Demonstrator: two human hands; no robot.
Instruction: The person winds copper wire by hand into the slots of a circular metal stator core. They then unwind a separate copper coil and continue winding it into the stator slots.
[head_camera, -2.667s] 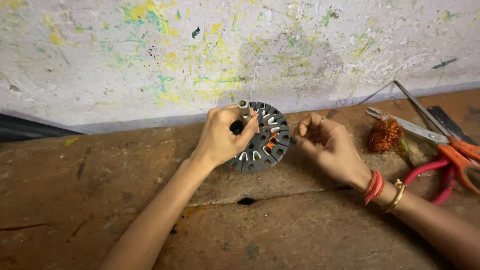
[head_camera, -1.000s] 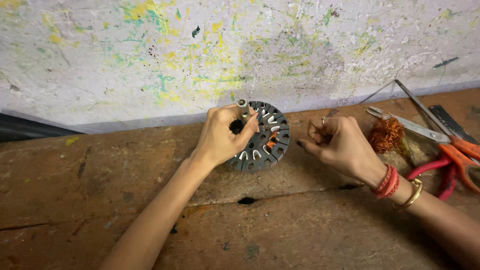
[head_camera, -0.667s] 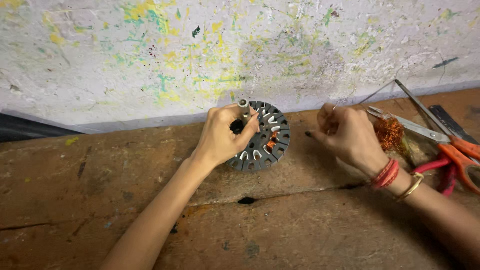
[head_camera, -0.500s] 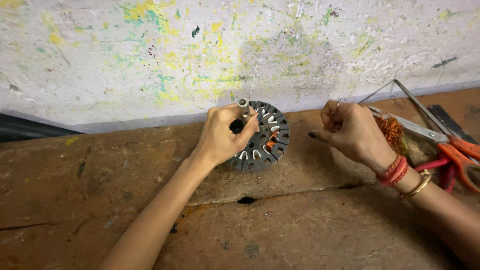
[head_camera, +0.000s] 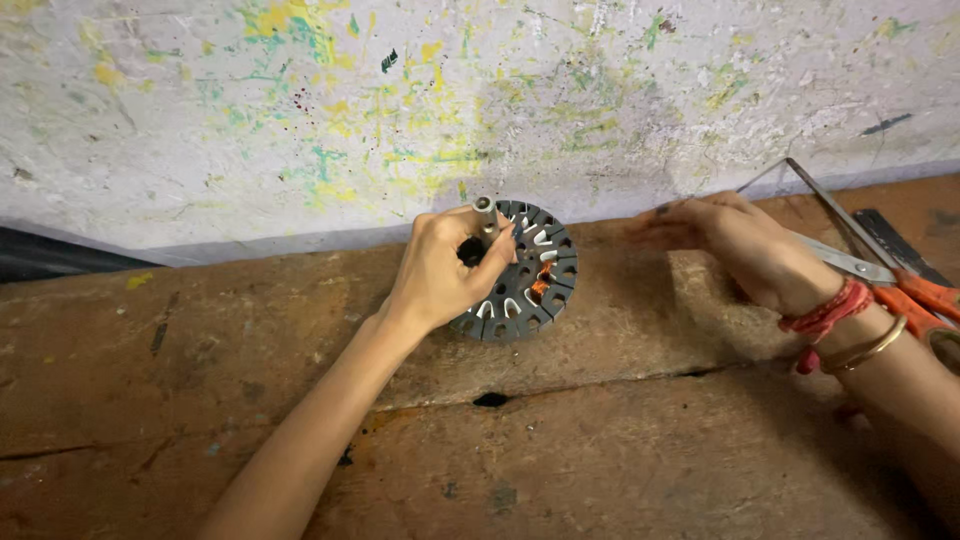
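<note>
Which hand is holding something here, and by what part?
The left hand grips the round slotted metal core at its centre, around the short shaft. The right hand is blurred; whether it holds anything cannot be told.

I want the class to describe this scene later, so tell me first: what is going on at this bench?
A person works at a worn wooden bench set against a paint-spattered wall. The left hand grips a dark round slotted metal core, holding it tilted on the bench by its short central shaft, with a bit of copper-coloured winding showing in one slot. The right hand, blurred, is out to the right of the core and apart from it, above orange-handled scissors. Whether it holds anything cannot be told.
</note>
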